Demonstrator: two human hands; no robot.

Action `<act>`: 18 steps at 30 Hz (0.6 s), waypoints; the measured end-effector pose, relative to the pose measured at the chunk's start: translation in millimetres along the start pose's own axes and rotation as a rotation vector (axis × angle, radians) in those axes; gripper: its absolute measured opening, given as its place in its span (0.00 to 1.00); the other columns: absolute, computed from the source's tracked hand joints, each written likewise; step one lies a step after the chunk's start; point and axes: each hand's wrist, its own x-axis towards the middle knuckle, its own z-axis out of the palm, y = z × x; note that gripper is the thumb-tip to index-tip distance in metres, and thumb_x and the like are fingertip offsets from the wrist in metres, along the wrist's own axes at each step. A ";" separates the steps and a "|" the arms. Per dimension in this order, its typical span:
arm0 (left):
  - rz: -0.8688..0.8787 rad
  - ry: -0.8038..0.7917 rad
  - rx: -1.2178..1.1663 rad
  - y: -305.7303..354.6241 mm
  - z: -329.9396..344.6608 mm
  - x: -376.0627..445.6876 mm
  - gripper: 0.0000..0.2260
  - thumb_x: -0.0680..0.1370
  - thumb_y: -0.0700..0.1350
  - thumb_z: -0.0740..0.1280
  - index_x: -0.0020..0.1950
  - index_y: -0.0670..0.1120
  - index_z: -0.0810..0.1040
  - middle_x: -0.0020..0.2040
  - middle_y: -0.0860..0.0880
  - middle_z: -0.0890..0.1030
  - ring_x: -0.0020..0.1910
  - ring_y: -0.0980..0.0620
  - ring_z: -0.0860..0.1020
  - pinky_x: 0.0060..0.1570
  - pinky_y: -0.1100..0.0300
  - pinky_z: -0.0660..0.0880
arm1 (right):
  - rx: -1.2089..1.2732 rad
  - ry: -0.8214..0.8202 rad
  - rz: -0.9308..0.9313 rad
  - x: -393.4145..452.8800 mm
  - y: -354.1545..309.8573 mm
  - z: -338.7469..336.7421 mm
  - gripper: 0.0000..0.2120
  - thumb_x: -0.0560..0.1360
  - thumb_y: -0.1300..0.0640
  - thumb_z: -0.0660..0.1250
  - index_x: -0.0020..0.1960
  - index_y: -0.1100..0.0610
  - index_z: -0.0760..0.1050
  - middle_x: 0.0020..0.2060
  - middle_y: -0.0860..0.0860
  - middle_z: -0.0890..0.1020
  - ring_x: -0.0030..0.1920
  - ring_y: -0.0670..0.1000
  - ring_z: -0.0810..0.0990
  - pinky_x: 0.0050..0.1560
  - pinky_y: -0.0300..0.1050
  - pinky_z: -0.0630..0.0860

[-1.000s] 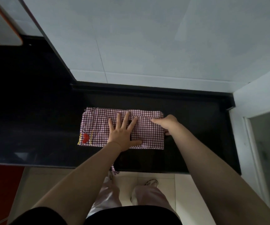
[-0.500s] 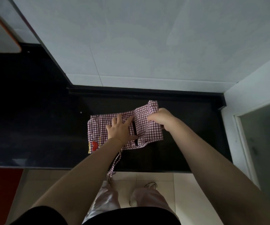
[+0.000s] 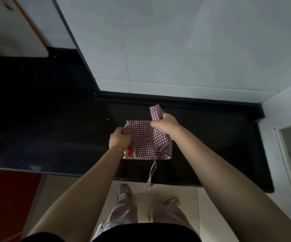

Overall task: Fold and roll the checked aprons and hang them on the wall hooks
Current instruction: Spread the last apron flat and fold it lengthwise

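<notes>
Now apron (image 3: 143,144) folded, checked maroon/white, tie (image 3: 151,173) dangling.

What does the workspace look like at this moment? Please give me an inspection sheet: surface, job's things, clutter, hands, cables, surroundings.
Surface: dark glossy counter, dimly lit, with a few pale specks.
Job's things: one checked apron, partly folded on the counter; its right end is lifted, a red patch shows at its near left corner, and its tie strap hangs over the counter's front edge. No wall hooks in view.
Clutter: nothing seen.
Hands: left hand pinches the apron's left edge; right hand is closed on the raised right end.
Cables: nothing seen.
Surroundings: pale tiled wall behind, white board with an orange edge at far left, pale floor tiles, red panel below the counter.
</notes>
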 end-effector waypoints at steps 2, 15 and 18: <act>0.036 -0.064 -0.144 -6.2 -4.5 -3.2 0.18 0.80 0.44 0.63 0.70 0.50 0.72 0.61 0.47 0.79 0.57 0.48 0.78 0.60 0.48 0.77 | -0.033 0.010 -0.037 -1.4 -9.2 17.6 0.33 0.75 0.54 0.69 0.76 0.59 0.63 0.66 0.57 0.74 0.61 0.56 0.77 0.55 0.47 0.76; 0.006 -0.280 -0.308 -13.9 -29.1 10.9 0.19 0.76 0.64 0.67 0.53 0.49 0.75 0.52 0.47 0.80 0.53 0.47 0.80 0.54 0.46 0.80 | -0.222 -0.224 -0.115 -0.3 -19.2 82.1 0.12 0.80 0.55 0.65 0.62 0.57 0.75 0.49 0.53 0.83 0.46 0.50 0.84 0.47 0.45 0.82; 0.054 -0.199 -0.196 -23.9 -22.1 22.7 0.11 0.72 0.58 0.72 0.46 0.51 0.79 0.47 0.47 0.83 0.48 0.46 0.82 0.51 0.43 0.81 | -0.178 -0.204 -0.112 -1.6 -21.4 71.3 0.09 0.81 0.59 0.62 0.59 0.58 0.78 0.47 0.55 0.83 0.43 0.52 0.85 0.44 0.46 0.83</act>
